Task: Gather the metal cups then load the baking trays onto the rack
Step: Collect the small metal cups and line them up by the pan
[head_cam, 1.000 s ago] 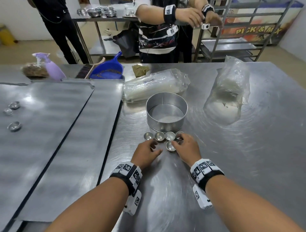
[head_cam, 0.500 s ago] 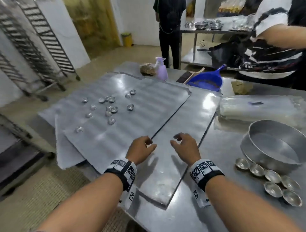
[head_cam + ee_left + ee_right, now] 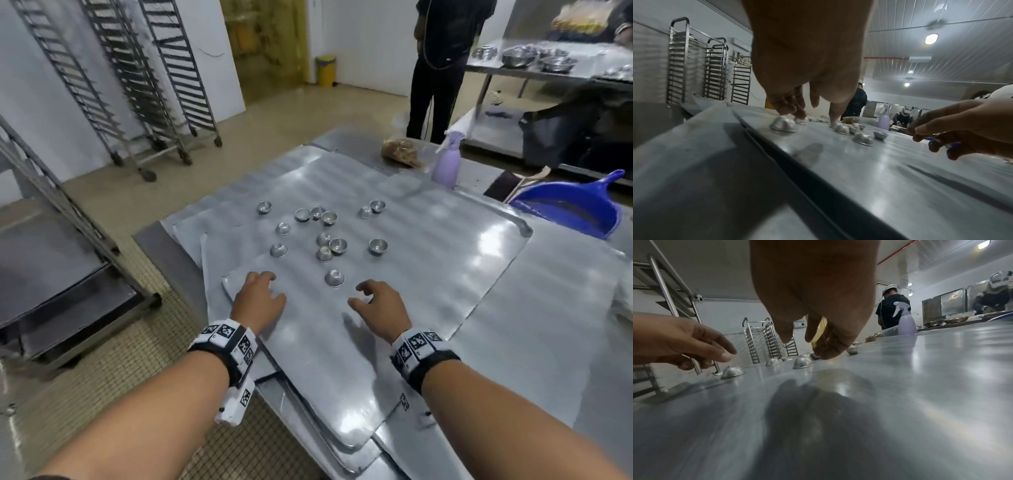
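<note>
Head view, near to far. Item one: my left hand (image 3: 259,298) and right hand (image 3: 378,304) are hovering low over the top tray (image 3: 394,274), fingers loosely curled, gripping nothing. In the left wrist view my fingertips (image 3: 795,110) are sitting just above a cup without touching that I can confirm.

Item two: the nearest cup (image 3: 334,277) is lying upside down between my hands, just ahead of them.

Item three: the remaining cups (image 3: 322,236) are lying scattered across the middle of the tray, some rim-up, some inverted, a few touching in small clusters. I am judging them light, rigid, smooth and apt to skid on the sheet; a pinch across the rim, or thumb and finger around the dome of an inverted one, is looking like the sound hold.

Item four: the trays are lying stacked and skewed, thin, flat and broad, likely to flex; both long edges are offering the grip.

Item five: the racks (image 3: 147,85) are standing well apart, across the floor by the wall. A spray bottle (image 3: 446,164) is standing beyond the tray.
</note>
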A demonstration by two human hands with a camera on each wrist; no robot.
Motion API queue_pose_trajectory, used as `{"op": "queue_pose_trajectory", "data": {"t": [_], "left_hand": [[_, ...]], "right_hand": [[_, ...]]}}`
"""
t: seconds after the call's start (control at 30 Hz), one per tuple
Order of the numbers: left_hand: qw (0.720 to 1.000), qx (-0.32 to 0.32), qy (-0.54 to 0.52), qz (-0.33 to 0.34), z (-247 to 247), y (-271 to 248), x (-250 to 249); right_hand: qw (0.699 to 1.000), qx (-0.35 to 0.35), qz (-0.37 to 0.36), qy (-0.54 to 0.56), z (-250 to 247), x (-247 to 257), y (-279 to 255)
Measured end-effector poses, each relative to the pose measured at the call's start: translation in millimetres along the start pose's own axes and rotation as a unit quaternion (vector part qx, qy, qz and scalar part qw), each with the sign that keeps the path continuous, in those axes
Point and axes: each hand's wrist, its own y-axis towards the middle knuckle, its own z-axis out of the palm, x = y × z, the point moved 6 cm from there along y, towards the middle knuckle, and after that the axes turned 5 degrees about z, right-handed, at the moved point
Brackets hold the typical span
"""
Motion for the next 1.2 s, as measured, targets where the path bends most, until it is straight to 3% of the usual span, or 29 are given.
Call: {"op": "queue_pose_trajectory", "data": {"t": [0.2,0.37,0.57,0.9,1.0,1.2], "left_hand": [[0.996,0.067,0.056,-0.01,-14.4,40.7,42.2],[0.987,0.116,0.102,0.042,-5.0,62.8,41.7],[0.988,0.12,0.046,0.082,6.3,81.7,31.7],[0.986,0.08,-0.032,0.14,15.1,89.5,15.6],[0.986,0.076,-0.038,0.143,13.2,87.9,17.5],[0.986,0.077,-0.047,0.137,11.4,83.1,18.9]], "right_hand": [[0.999,0.029,0.02,-0.03,35.4,32.3,46.8],[0.994,0.061,0.034,-0.089,50.9,34.4,72.0],[0.992,0.048,0.055,-0.104,55.9,30.8,81.2],[0.996,0.017,0.013,-0.082,55.3,39.5,85.0],[0.999,-0.011,0.002,-0.048,53.1,43.6,77.8],[0.999,0.018,-0.011,-0.046,53.7,41.4,69.4]]}}
